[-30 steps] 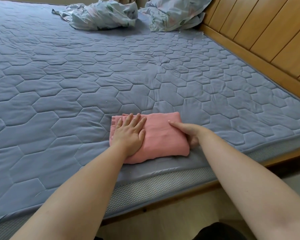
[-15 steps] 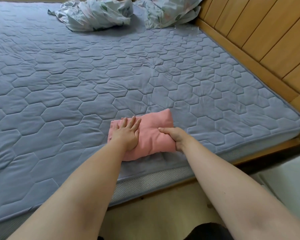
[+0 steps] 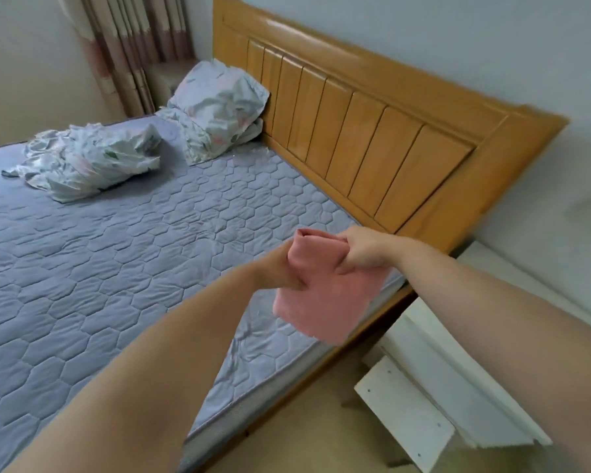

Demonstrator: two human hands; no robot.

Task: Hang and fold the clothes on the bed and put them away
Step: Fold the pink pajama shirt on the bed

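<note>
Folded pink cloth [image 3: 321, 302] hangs over the bed [image 3: 116, 250], left hand [image 3: 277, 271] and right hand [image 3: 362, 250] both pinching its top edge in curled fingers [image 3: 348, 241].

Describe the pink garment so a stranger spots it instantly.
Start at the wooden headboard, then the near corner of the blue quilted mattress. Above it, the left hand and right hand hold a folded garment in the air. It alone is plain pink; the bedding beyond is floral.
</note>
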